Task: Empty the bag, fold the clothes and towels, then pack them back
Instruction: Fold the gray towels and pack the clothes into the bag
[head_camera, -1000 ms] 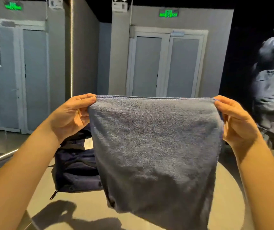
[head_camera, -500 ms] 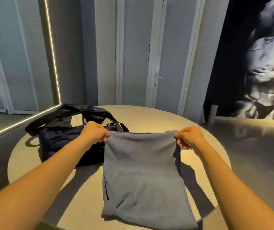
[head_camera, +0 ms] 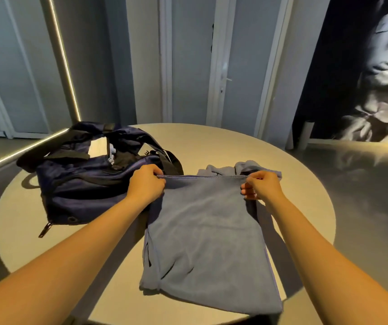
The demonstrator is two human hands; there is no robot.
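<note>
Step in hand, as I judge it: laying the towel down flat for its next fold.

- Your left hand [head_camera: 146, 181] pinches the far left corner of the blue-grey towel [head_camera: 209, 242]. Your right hand [head_camera: 259, 185] pinches the far right corner, fingers curled on the hem.
- The far edge is taut between them and seems raised just off the round table [head_camera: 211, 141]. The near part lies on the top, reaching the near rim.

To do it well:
- Hold the hem tension even and lower both corners together, so the far edge lands straight.
- Smooth the near left corner first; it shows loose creases and what look like doubled layers.
- Then match corner to corner.

Materials:
- Towel: soft matt pile with a stitched hem. It is limp and likely to slump wherever you leave it unsupported.
- A rumpled bundle of similar blue-grey cloth [head_camera: 221, 168] sits just beyond the far hem.
- The navy bag [head_camera: 82, 184], far left, lies just beside your left hand. It is slack fabric with black straps and a zip pull at its near left corner.
- The table is smooth and tan, with a low sheen.
</note>
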